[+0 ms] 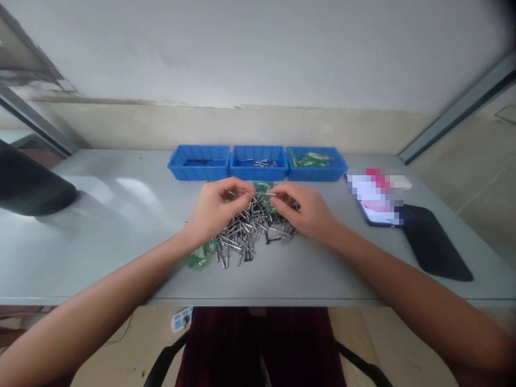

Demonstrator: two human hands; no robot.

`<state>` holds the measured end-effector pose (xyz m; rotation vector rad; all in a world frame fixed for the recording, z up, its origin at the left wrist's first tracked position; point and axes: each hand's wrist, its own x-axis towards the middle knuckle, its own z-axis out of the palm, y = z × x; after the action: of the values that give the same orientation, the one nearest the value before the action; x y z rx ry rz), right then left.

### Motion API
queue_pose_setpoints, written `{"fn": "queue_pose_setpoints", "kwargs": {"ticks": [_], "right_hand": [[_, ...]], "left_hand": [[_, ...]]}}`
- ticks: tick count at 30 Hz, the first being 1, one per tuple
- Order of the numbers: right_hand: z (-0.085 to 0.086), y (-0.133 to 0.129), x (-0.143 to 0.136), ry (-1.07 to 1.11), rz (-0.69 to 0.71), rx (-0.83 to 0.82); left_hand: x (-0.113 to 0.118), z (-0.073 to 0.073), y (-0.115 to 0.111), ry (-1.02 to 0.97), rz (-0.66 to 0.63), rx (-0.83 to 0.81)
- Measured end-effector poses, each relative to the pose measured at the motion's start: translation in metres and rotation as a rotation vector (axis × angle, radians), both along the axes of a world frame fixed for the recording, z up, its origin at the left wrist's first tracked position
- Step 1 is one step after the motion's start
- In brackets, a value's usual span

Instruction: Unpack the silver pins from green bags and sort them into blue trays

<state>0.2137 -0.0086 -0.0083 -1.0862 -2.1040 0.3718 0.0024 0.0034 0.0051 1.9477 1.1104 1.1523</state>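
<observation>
My left hand point(215, 207) and my right hand point(302, 207) meet above a heap on the table, fingertips pinched. A thin silver rivet point(265, 194) spans the gap between them, lying level, with one end in each pinch. Beneath is a loose pile of silver rivets point(245, 228), mixed with some dark screws point(274, 239). Green printed plastic bags point(203, 253) lie at the pile's near left, and more green plastic shows behind and between my hands.
Three blue bins stand in a row at the back: the left bin point(201, 174) with a few dark pieces, the middle bin point(259, 174) with silver rivets, the right bin point(316, 176) with green packets. A phone point(373, 199) and black case point(437, 242) lie right; a dark cylinder point(32, 183) left.
</observation>
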Motion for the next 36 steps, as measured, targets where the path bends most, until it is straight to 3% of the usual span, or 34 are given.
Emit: {"fn": "queue_pose_setpoints", "kwargs": {"ticks": [17,28,36], "right_hand": [[-0.0016,0.0011,0.0008,0.014,-0.072,0.179],[0.0048,-0.0033,-0.0010,0.288,0.021,-0.129],[0.0008,-0.0012,0.0008,0.414,0.080,-0.204]], "left_hand": [[0.0014,0.0006,-0.0011,0.128,-0.076,-0.038],[0.0010,0.0007,-0.0016,0.101,-0.074,0.000],[0.0028,0.0044,-0.0033,0.101,-0.063,0.007]]}}
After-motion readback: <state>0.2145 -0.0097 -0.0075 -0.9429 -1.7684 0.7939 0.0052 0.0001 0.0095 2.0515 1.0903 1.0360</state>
